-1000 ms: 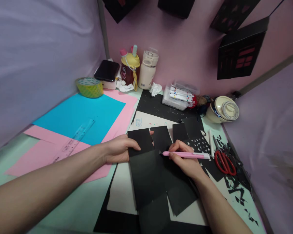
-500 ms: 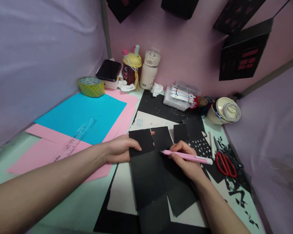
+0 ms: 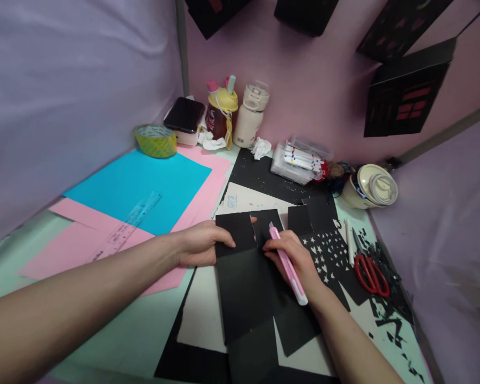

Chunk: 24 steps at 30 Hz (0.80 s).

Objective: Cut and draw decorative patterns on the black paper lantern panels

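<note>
My left hand (image 3: 203, 242) grips the left edge of a black card piece (image 3: 246, 298), thumb on top and fingers beneath. One fingertip shows through a slit between two flaps at the card's upper end. My right hand (image 3: 294, 256) holds a pink utility knife (image 3: 288, 265), its blade pointing up and away over the right flap. The right fingertips rest at the card near the base of the slit. Under the card lie a white board (image 3: 202, 314) and more black paper. Right of the knife, a black sheet (image 3: 331, 256) has many small star and heart cut-outs.
Red-handled scissors (image 3: 372, 274), a white pen (image 3: 349, 242) and black scraps lie at right. At left, a clear ruler (image 3: 132, 221) crosses blue paper (image 3: 144, 181) and pink paper. Behind stand a tape roll (image 3: 156, 141), bottles (image 3: 250, 120) and a marker case (image 3: 300, 160). Black paper houses (image 3: 410, 96) hang above.
The knife has swung from lying nearly level, blade at the slit, to pointing upward with its blade raised off the cut. My left hand keeps its hold on the card.
</note>
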Motion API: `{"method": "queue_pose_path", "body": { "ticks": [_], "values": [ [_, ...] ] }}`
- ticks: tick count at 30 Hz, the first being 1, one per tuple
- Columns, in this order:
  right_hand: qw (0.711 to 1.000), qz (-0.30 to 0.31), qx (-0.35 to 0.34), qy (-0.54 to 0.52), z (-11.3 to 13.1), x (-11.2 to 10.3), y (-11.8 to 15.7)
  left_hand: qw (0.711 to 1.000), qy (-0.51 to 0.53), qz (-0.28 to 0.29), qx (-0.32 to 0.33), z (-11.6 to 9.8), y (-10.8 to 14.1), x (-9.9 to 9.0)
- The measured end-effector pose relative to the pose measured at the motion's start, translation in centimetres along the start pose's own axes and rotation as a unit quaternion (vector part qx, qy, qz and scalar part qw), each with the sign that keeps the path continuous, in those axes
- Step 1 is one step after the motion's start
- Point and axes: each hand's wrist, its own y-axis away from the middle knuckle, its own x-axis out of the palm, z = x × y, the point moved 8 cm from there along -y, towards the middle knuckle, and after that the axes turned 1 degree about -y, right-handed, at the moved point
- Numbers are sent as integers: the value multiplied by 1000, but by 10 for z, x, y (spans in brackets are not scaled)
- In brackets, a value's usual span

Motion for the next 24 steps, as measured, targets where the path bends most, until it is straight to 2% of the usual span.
{"method": "queue_pose_path", "body": {
  "ticks": [5, 11, 13, 15, 17, 18, 19, 20, 21, 23, 24],
  "values": [
    [1000, -1, -14, 1, 4, -1, -1, 1000, 0, -1, 3, -2, 0, 0],
    [994, -71, 64, -47, -11, -8, 7, 1000, -4, 4, 4, -2, 0, 0],
    [987, -125, 84, -50, -17, -17, 10, 1000, -18, 3, 7, 0, -1, 1],
    [969, -226, 97, -18, -22, -37, 15, 998, -55, -5, 39, -2, -2, 0],
    [937, -330, 96, 60, -23, -66, 22, 980, -139, -32, 142, -15, -1, -2],
    [918, -371, 87, 113, -22, -81, 26, 951, -200, -57, 227, -27, 4, -2],
    [898, -401, 82, 163, -22, -96, 30, 902, -274, -85, 324, -40, 13, 1],
    [878, -423, 83, 207, -24, -112, 35, 829, -347, -118, 422, -51, 27, 6],
    [859, -440, 88, 246, -28, -128, 41, 744, -417, -147, 501, -58, 41, 14],
    [818, -466, 120, 315, -41, -159, 56, 586, -544, -170, 576, -56, 59, 33],
    [804, -467, 137, 342, -48, -172, 63, 529, -604, -158, 575, -50, 60, 42]
  ]
}}
